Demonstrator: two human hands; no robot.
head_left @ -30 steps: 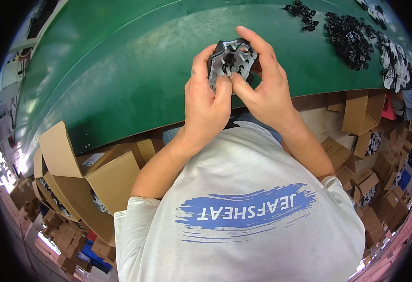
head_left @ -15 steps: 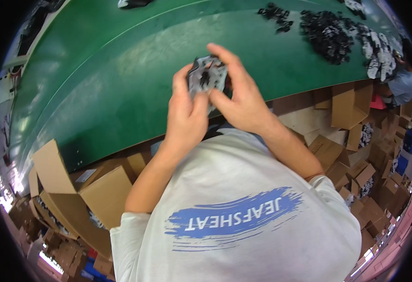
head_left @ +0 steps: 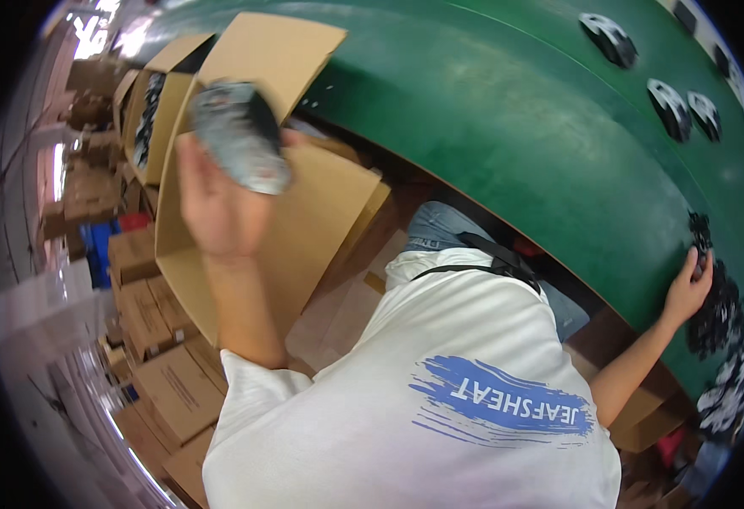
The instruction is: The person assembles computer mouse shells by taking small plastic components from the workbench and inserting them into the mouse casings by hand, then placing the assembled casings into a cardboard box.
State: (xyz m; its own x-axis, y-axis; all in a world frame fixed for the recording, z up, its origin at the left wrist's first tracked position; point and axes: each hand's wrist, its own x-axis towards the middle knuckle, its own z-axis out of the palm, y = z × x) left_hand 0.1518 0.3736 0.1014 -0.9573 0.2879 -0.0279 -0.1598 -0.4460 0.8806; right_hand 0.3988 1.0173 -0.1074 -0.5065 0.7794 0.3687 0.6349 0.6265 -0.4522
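Observation:
My left hand [head_left: 228,212] is raised over the open cardboard box on the left. Its fingers are closed round a mouse-shaped grey and black housing [head_left: 240,136], smeared by motion. My right hand [head_left: 688,290] reaches out to the far right of the green table, at the edge of a pile of small black parts [head_left: 716,318]. Thumb and fingers are bent in around something small and dark there, partly hidden by the fingers. More black parts [head_left: 699,225] lie just beyond the fingertips.
A large open cardboard box [head_left: 338,182] stands against the near edge of the green table [head_left: 474,110]. Black and white mouse-shaped pieces [head_left: 609,40] rest along the far side. White parts [head_left: 728,390] lie beyond the black pile. Stacked cartons [head_left: 177,390] fill the left side.
My hands have parted: the left carried the housing left over the box, while the right let go of it and moved right to the black parts. The view has turned left.

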